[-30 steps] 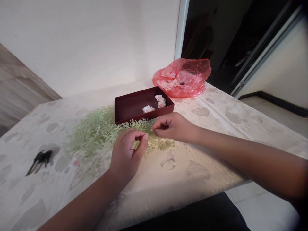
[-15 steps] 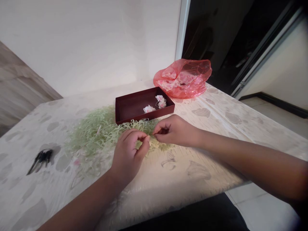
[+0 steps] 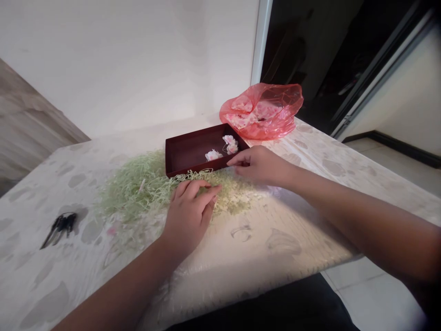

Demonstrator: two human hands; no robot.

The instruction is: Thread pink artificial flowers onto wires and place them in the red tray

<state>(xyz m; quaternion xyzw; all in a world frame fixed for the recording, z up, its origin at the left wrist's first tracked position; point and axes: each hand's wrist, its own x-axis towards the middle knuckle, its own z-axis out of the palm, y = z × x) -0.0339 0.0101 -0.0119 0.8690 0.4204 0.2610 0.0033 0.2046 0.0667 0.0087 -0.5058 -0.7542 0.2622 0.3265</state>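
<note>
My left hand (image 3: pixel 191 209) rests on a pile of pale green shredded paper (image 3: pixel 138 188), its fingers stretched out and slightly apart. By the front right corner of a dark maroon box (image 3: pixel 177 158) is my right hand (image 3: pixel 260 166). Its thumb and forefinger are bent, the tips a little apart, and no object shows between them. Inside the open box, toward its right end, lie small white-and-pink artificial flowers (image 3: pixel 214 155). Some shreds hang against the box's front wall.
A crumpled red plastic bag (image 3: pixel 275 131) with pink-and-white contents sits behind the box at right. A bunch of keys (image 3: pixel 62 225) lies at left on the patterned tablecloth (image 3: pixel 44 294). A wall (image 3: pixel 138 59) stands behind the table, with a dark doorway at right.
My right hand has moved away from my left, up and to the right toward the box corner. My left hand's fingers have gone from a pinch to lying stretched over the shreds.
</note>
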